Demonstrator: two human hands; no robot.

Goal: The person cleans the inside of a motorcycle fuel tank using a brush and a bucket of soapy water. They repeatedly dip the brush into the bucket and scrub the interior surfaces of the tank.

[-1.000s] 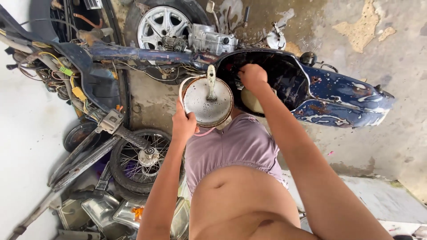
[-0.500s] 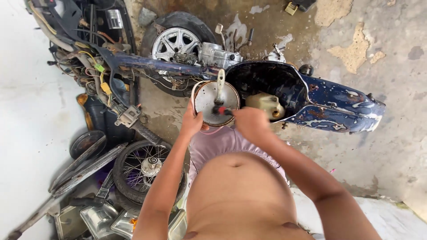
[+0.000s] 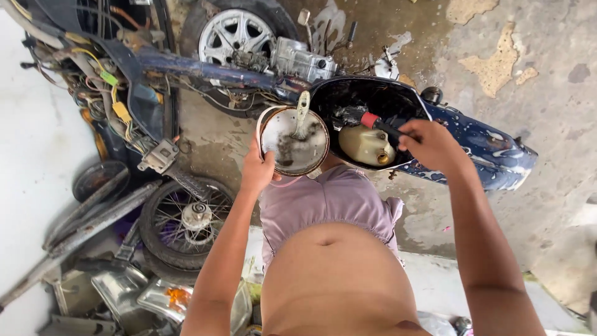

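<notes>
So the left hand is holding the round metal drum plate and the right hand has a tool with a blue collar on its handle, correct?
Not quite. The head view shows the left hand holding the round metal drum plate, but the collar on the tool in the right hand is red, not blue.

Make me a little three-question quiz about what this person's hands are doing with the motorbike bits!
1. True or false: the left hand holds a round metal plate.
2. Which colour is the band on the black-handled tool in the right hand? A green, B red, C yellow.
3. Fill in: the cream tank sits inside the blue motorbike's open ____ compartment.

Key: 1 true; 2 B; 3 black.
</notes>
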